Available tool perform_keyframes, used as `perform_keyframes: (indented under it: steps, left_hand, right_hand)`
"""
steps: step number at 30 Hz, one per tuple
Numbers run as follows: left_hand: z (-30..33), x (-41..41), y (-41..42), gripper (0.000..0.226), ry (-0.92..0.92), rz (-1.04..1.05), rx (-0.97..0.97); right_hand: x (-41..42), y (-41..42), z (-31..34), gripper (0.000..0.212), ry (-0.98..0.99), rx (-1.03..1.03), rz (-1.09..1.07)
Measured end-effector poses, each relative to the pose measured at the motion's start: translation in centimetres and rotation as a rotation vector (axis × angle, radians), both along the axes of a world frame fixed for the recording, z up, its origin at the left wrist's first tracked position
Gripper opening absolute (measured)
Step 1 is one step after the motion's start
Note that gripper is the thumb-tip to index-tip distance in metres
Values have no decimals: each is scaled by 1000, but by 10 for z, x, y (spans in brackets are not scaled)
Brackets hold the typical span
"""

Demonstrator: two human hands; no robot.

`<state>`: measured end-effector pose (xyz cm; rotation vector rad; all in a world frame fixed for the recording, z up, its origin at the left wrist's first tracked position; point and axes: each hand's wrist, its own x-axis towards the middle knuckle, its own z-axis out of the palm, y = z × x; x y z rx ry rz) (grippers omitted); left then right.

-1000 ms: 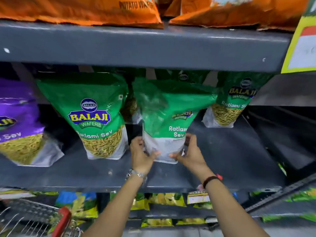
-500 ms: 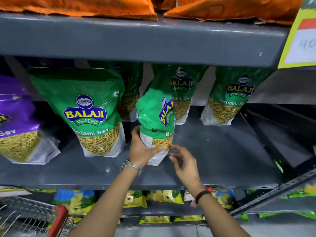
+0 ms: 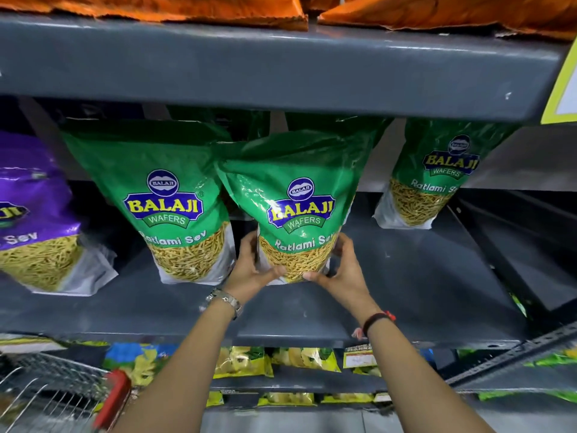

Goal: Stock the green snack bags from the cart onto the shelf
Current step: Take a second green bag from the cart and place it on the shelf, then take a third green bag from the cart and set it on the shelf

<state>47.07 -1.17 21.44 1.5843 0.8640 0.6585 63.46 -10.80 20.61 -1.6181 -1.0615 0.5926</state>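
Note:
A green snack bag (image 3: 296, 195) stands upright on the grey shelf (image 3: 421, 282), label facing me. My left hand (image 3: 253, 267) grips its lower left corner and my right hand (image 3: 343, 267) grips its lower right corner. Right beside it on the left stands another green snack bag (image 3: 165, 189). A third green bag (image 3: 437, 173) stands farther back on the right. More green bags are partly hidden behind the front ones. The wire cart (image 3: 46, 398) with its red handle shows at the bottom left.
A purple snack bag (image 3: 31, 214) stands at the left of the shelf. The upper shelf board (image 3: 281, 67) with orange bags (image 3: 156, 7) overhangs. Yellow packets (image 3: 299, 357) fill the lower shelf. A yellow price tag (image 3: 562, 73) hangs at the upper right.
The held bag was turned from edge-on to label-forward and set upright beside the left bag. My right hand, off the bag half a second ago, now grips its lower right corner.

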Motion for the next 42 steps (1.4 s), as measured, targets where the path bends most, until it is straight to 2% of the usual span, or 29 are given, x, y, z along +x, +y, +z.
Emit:
perform_keyframes:
  steps: [1, 4, 5, 7, 8, 11, 13, 15, 18, 21, 24, 29, 31, 34, 36, 38, 39, 40, 42]
  left_hand:
    - [-1, 2, -1, 122, 25, 12, 34]
    - [1, 6, -3, 101, 115, 43, 139]
    - [3, 6, -4, 102, 129, 27, 148]
    - [6, 4, -9, 119, 100, -10, 140]
    - [7, 3, -11, 119, 74, -13, 115]
    - [3, -5, -26, 86, 76, 110, 156]
    - [-3, -20, -40, 70, 60, 219, 199]
    - [-9, -47, -59, 53, 45, 301, 273]
    - [-15, -112, -81, 36, 82, 478, 331]
    - [-17, -209, -98, 30, 173, 758, 274]
    - [-27, -313, -120, 27, 295, 1016, 214]
    - [-75, -456, -182, 41, 346, 1371, -117]
    - [-106, -501, -202, 46, 374, 1422, -326]
    - [-153, -547, -225, 19, 423, 1392, -675]
    - [-177, -562, -236, 27, 399, 1341, -834]
    - [-204, -581, -240, 34, 343, 1376, -927]
    - [-219, -588, -239, 46, 300, 1392, -942]
    - [-232, -592, -236, 60, 277, 1398, -930]
    - [-249, -595, -227, 71, 217, 1467, -897]
  right_hand:
    - [-4, -1, -2, 87, -18, 5, -36]
    - [-12, -4, -3, 87, -41, -3, -133]
    - [-14, -5, -2, 88, -42, -10, -150]
    - [-17, -7, 3, 91, -46, -25, -148]
    - [-18, -9, 5, 94, -53, -35, -144]
    - [-30, -21, 7, 100, -97, -53, -217]
    - [-47, -34, 5, 83, -96, 37, -373]
    - [-75, -44, 2, 55, -163, 158, -434]
    - [-135, -46, -5, 35, -222, 223, -199]
    - [-209, -31, -7, 33, -169, 194, 129]
    - [-285, -11, -11, 36, -199, 135, 442]
    - [-416, 14, -50, 48, -350, -84, 914]
    - [-469, 21, -77, 55, -427, -202, 1086]
    - [-538, 32, -122, 64, -555, -387, 1303]
    - [-572, 35, -146, 70, -601, -492, 1389]
    - [-611, 39, -173, 79, -637, -582, 1473]
    - [-628, 39, -186, 83, -650, -619, 1519]
    - [-644, 38, -196, 86, -665, -641, 1567]
    - [-669, 36, -212, 90, -682, -655, 1634]
